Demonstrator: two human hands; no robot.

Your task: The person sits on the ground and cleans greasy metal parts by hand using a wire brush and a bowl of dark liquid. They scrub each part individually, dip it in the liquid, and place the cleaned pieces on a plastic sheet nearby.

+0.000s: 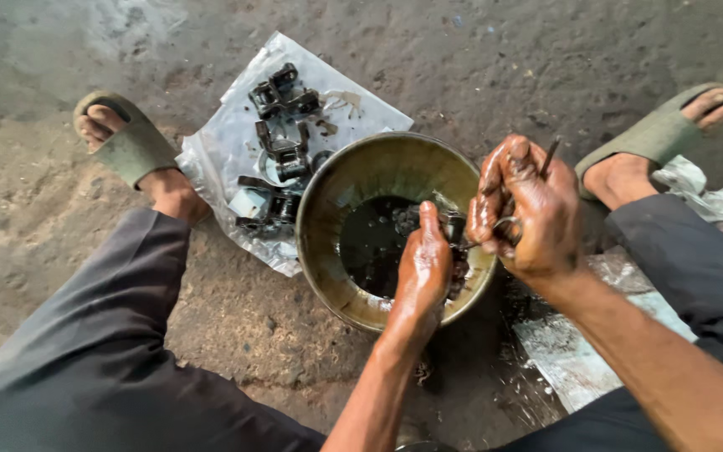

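1. A clear plastic sheet [228, 142] lies flat on the concrete floor [35, 218], just left of a round metal bowl [332, 197]; the sheet's near right edge runs under the bowl's rim.
2. On the sheet sit dark, greasy metal parts [282, 155], clustered from its far corner down toward the bowl.
3. A second, crumpled plastic sheet [713, 201] lies at the right edge of the floor, beside the right foot.
4. The bowl stands on the floor between the person's knees and holds a pool of black oily liquid [370, 243].
5. The left hand [423, 266] reaches over the bowl's near rim, oil-coated, its grip closed on a small dark part [452, 224] held above the liquid.
6. The right hand [529, 213] hovers over the bowl's right rim, its grip clenched around a thin metal tool [551, 156] whose end sticks up past the fingers; its lower tip points at the small part.
7. Both feet wear green sandals [131, 149].
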